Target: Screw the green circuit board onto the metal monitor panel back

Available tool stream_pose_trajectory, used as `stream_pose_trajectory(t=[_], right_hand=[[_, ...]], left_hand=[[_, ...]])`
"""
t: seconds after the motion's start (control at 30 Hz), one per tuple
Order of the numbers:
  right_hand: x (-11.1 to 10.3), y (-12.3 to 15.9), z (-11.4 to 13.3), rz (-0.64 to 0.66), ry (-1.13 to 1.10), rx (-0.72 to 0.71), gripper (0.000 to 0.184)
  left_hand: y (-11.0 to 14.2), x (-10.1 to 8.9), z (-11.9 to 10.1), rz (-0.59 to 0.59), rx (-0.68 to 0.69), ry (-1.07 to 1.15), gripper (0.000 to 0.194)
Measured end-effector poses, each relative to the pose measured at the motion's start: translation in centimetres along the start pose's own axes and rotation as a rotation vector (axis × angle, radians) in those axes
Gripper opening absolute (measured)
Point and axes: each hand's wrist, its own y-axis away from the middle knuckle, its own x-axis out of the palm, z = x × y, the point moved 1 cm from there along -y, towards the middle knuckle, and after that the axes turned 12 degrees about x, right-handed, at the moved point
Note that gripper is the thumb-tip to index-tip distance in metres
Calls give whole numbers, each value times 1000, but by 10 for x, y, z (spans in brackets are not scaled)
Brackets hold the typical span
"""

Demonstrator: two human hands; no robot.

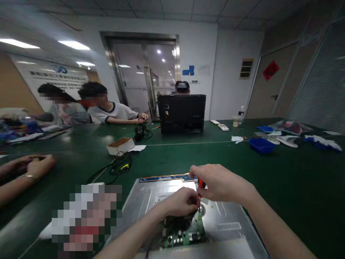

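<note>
A screwdriver (201, 183) with an orange-red and black handle is held in my right hand (215, 181), its shaft pointing down. Its tip meets the upper right corner of a green circuit board (185, 233), or comes very close to it. My left hand (182, 202) is closed beside the shaft over the board's top edge; what its fingers hold, if anything, is hidden. Beneath both hands lies a large silver metal display panel (229, 225), with a narrow blue circuit strip (161, 178) along its far edge.
Cables (118, 167) and an open cardboard box (120, 145) lie ahead left. A black monitor (182, 115) stands upright across the green table. A blue tray (261, 145) and gloves (323, 142) are at the right. Another person's hands (35, 169) rest at the left edge.
</note>
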Motion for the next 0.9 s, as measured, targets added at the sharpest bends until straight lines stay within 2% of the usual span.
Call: stream_pose_trajectory(t=[0.13, 0.4, 0.53, 0.73, 0.8, 0.9], right_hand=[[0, 1, 1, 38, 2, -32, 33], [-7, -3, 9, -17, 175, 229, 24], [-8, -3, 7, 12, 129, 178, 19], [-5, 0, 1, 63, -8, 50, 33], [-4, 0, 2, 73, -12, 49, 33], [-5, -2, 4, 30, 64, 135, 31]], left_hand=[[5, -1, -2, -3, 2, -1, 14], [4, -5, -12, -1, -45, -51, 9], [5, -4, -9, -3, -63, -15, 9], [7, -4, -7, -8, -59, -3, 12], [7, -5, -9, -2, -59, -11, 12], [7, -6, -14, 2, -51, -36, 10]])
